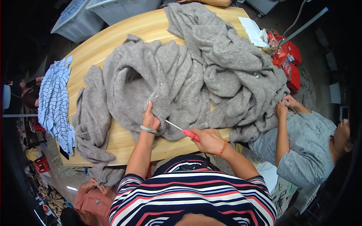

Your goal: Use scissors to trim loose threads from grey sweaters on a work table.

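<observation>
A grey fuzzy knitted garment (137, 94) lies bunched on the table, with a dark opening in its folds. My left hand (150, 121) holds its near edge; the thumb rests on top and the other fingers are largely hidden by the knit. In my right hand (209, 141) is a hand tool with a pink-red handle (191, 135) and a thin metal shaft. The shaft points up and left, its tip at the knit just right of my left hand. I cannot make out the shape of the tip.
More grey knitwear (241, 83) covers the right of the wooden table (94, 37). Blue striped garments (56, 101) hang over its left edge. A person in grey (301, 143) handles knitwear at the right; another in pink (96, 201) at lower left. Plastic bins (124, 11) stand behind.
</observation>
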Motion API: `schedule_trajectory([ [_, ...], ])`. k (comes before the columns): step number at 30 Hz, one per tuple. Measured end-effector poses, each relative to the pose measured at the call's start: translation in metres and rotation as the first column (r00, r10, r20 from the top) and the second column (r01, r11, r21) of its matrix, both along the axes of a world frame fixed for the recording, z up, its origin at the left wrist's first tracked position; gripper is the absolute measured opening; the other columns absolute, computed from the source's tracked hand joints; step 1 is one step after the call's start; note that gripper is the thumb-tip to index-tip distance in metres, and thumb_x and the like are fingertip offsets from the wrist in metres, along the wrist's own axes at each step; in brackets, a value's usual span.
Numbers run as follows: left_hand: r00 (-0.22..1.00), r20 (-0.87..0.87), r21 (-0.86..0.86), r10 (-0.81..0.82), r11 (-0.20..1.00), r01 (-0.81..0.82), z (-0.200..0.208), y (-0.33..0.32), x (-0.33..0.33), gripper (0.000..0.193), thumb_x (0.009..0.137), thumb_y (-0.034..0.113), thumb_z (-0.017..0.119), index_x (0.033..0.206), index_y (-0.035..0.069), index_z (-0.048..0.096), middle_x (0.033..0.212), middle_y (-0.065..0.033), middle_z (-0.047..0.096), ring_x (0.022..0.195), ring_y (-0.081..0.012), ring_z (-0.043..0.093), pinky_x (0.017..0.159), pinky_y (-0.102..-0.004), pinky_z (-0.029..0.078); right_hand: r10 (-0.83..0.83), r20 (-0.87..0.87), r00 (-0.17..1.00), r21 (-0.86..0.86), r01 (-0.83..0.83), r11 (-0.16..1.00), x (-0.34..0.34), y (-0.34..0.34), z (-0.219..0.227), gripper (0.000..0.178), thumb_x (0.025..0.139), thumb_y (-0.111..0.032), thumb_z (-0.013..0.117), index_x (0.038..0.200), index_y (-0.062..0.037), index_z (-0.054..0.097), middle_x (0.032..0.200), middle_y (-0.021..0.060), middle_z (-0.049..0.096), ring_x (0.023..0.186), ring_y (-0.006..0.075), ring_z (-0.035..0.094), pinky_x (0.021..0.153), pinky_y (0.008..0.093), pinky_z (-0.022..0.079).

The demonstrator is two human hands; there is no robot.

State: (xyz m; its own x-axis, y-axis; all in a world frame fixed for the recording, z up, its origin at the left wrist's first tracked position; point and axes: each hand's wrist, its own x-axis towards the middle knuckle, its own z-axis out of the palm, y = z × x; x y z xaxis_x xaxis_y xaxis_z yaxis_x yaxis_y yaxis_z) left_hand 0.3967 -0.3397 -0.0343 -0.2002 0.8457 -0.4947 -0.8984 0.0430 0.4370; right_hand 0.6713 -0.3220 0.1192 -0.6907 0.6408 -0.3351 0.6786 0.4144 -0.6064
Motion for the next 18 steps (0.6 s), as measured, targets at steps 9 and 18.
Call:
schedule_trajectory([
  [9, 1.0, -0.005, 0.035, -0.027, 0.999, 0.028, -0.011, -0.009, 0.001, 0.052, 0.104, 0.034, 0.049, 0.145, 0.003, 0.044, 0.148, -0.0157, 0.049, 0.136, -0.0343, 0.047, 0.115, -0.0503, 0.035, 0.094, 0.09, 0.991, -0.059, -0.089, 0.994, -0.015, 0.004, -0.005, 0.028, 0.095, -0.028, 0.058, 0.118, -0.0126, 0.061, 0.077, 0.0207, 0.068, 0.076, 0.0417, 0.068, 0.07, 0.0521, 0.052],
  [18, 1.0, 0.018, 0.016, -0.021, 1.0, 0.02, -0.015, -0.012, -0.002, 0.05, 0.103, 0.029, 0.051, 0.144, 0.002, 0.045, 0.146, -0.0162, 0.05, 0.135, -0.0342, 0.048, 0.115, -0.0499, 0.035, 0.067, 0.097, 0.993, -0.033, -0.064, 0.997, -0.015, 0.01, -0.016, 0.029, 0.093, -0.026, 0.06, 0.118, -0.0121, 0.062, 0.078, 0.0219, 0.068, 0.077, 0.0418, 0.068, 0.072, 0.0521, 0.052],
])
